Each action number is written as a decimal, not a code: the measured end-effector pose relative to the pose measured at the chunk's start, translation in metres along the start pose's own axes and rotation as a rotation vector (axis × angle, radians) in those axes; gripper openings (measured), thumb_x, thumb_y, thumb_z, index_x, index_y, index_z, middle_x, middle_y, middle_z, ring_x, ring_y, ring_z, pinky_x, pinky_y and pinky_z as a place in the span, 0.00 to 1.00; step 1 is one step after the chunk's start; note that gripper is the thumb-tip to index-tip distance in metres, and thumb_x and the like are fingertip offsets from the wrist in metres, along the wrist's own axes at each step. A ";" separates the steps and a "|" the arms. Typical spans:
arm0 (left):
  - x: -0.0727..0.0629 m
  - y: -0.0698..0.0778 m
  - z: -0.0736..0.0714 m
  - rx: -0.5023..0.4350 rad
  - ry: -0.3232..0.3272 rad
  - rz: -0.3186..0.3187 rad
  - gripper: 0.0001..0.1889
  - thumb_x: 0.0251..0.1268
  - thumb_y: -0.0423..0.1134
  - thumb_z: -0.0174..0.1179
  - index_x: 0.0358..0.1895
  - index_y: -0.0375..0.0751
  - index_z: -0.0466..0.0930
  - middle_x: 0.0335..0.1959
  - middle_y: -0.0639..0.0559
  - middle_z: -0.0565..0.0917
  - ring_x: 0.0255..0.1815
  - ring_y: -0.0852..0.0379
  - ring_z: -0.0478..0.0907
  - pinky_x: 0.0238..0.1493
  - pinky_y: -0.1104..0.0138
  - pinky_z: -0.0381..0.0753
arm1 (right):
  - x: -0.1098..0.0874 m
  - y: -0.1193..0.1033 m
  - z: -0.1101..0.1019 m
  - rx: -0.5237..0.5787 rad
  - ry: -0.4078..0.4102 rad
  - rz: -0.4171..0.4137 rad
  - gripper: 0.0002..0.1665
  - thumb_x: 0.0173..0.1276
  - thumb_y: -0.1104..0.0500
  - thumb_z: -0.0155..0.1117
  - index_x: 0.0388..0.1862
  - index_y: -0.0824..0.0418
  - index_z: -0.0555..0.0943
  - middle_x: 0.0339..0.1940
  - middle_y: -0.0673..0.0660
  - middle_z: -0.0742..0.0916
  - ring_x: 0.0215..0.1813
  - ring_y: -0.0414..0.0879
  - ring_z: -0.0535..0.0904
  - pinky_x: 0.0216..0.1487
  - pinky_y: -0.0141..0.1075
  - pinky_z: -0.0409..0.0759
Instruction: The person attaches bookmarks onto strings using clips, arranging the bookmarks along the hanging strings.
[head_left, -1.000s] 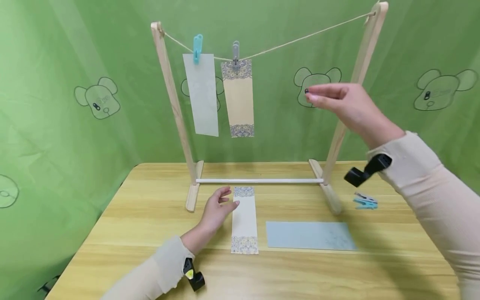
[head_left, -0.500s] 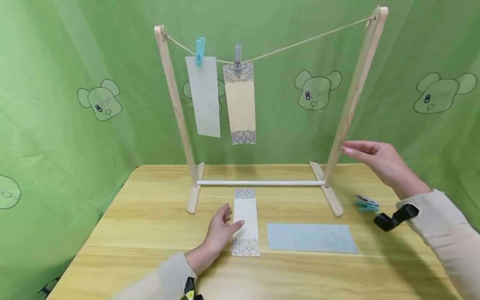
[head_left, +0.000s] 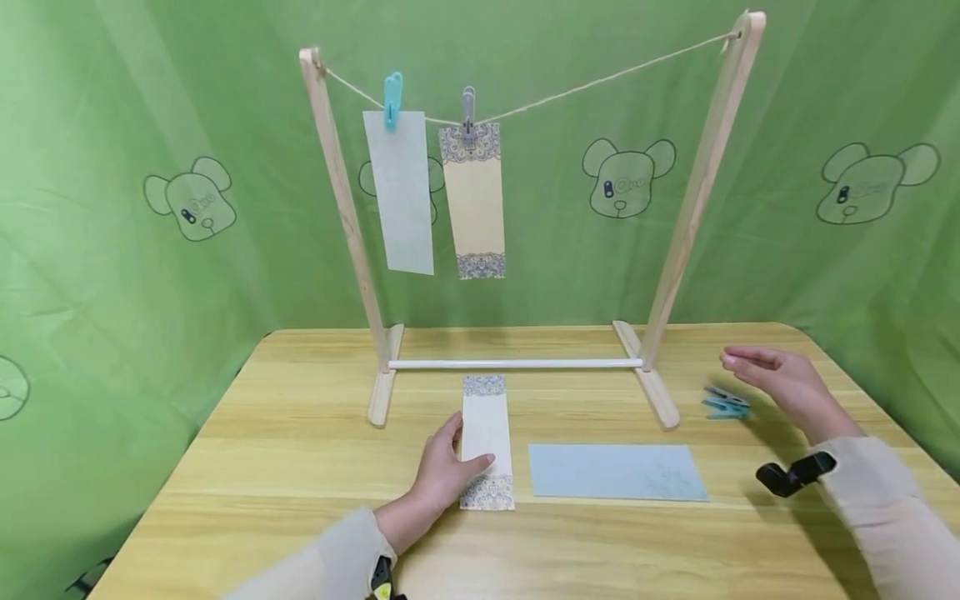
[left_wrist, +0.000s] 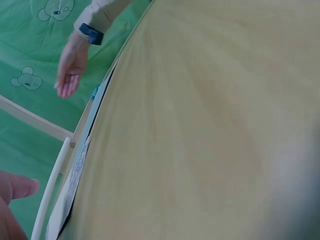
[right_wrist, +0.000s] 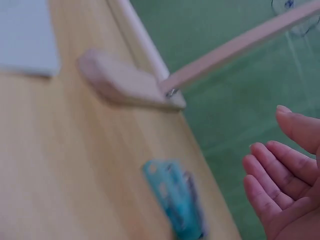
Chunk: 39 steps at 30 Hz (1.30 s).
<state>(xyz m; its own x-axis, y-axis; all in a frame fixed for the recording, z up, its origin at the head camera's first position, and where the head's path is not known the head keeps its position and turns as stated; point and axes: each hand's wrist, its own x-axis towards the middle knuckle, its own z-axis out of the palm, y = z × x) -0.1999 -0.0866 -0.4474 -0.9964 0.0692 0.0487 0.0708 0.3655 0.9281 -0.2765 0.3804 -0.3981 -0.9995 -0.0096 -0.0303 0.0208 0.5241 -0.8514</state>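
Note:
My left hand (head_left: 440, 468) is at the left side of a white paper strip (head_left: 486, 433) with patterned ends, its thumb over the strip. In the left wrist view the thumb (left_wrist: 22, 186) looks apart from the paper. My right hand (head_left: 795, 390) holds nothing; its fingers are loosely bent, beside and above a small group of blue and grey clothespins (head_left: 726, 403). A light-blue paper strip (head_left: 600, 471) lies between the hands. A pale strip (head_left: 401, 200) hangs from the cord by a blue clothespin (head_left: 392, 102), and a cream patterned strip (head_left: 476, 204) by a grey clothespin (head_left: 468, 117).
A wooden stand spans the table's back, with a left post (head_left: 341, 200), a right post (head_left: 697, 200) and a sagging cord (head_left: 600, 82). Its white bar (head_left: 517, 364) runs low between splayed feet. Green cloth (head_left: 540, 292) hangs behind the wooden table (head_left: 300, 433).
My right hand has come down and rightward from in front of the right post to near the loose clothespins. The left hand has slid slightly toward the near end of the white strip.

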 end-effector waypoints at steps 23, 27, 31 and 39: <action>0.007 -0.008 0.010 0.251 0.025 0.087 0.50 0.41 0.38 0.75 0.70 0.34 0.57 0.68 0.39 0.64 0.64 0.42 0.59 0.65 0.51 0.66 | 0.004 0.065 -0.002 -0.044 -0.032 -0.075 0.39 0.67 0.48 0.61 0.65 0.74 0.65 0.41 0.23 0.77 0.44 0.14 0.69 0.41 0.11 0.66; 0.007 -0.006 0.009 0.288 0.019 0.105 0.50 0.40 0.36 0.76 0.70 0.35 0.57 0.68 0.40 0.65 0.63 0.41 0.60 0.64 0.51 0.66 | 0.005 0.065 -0.002 -0.088 -0.042 -0.059 0.40 0.66 0.46 0.62 0.65 0.73 0.65 0.41 0.23 0.75 0.43 0.13 0.67 0.40 0.12 0.67; 0.008 -0.005 0.005 0.299 0.005 0.090 0.50 0.37 0.34 0.76 0.70 0.37 0.58 0.67 0.39 0.67 0.63 0.39 0.62 0.63 0.49 0.68 | 0.006 0.063 0.000 -0.129 -0.052 -0.074 0.40 0.67 0.46 0.60 0.65 0.73 0.65 0.43 0.24 0.74 0.43 0.13 0.66 0.40 0.13 0.68; 0.012 -0.002 -0.004 0.342 -0.079 0.065 0.52 0.34 0.35 0.79 0.69 0.37 0.60 0.58 0.36 0.71 0.57 0.40 0.69 0.58 0.49 0.71 | 0.011 0.060 0.005 -0.178 -0.055 -0.080 0.37 0.67 0.46 0.60 0.64 0.71 0.68 0.47 0.33 0.78 0.43 0.15 0.66 0.40 0.14 0.68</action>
<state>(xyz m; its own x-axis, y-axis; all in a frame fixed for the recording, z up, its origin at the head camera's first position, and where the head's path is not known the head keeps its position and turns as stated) -0.2122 -0.0902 -0.4467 -0.9836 0.1689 0.0625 0.1585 0.6466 0.7462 -0.2857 0.4072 -0.4524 -0.9949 -0.1009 0.0012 -0.0681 0.6623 -0.7462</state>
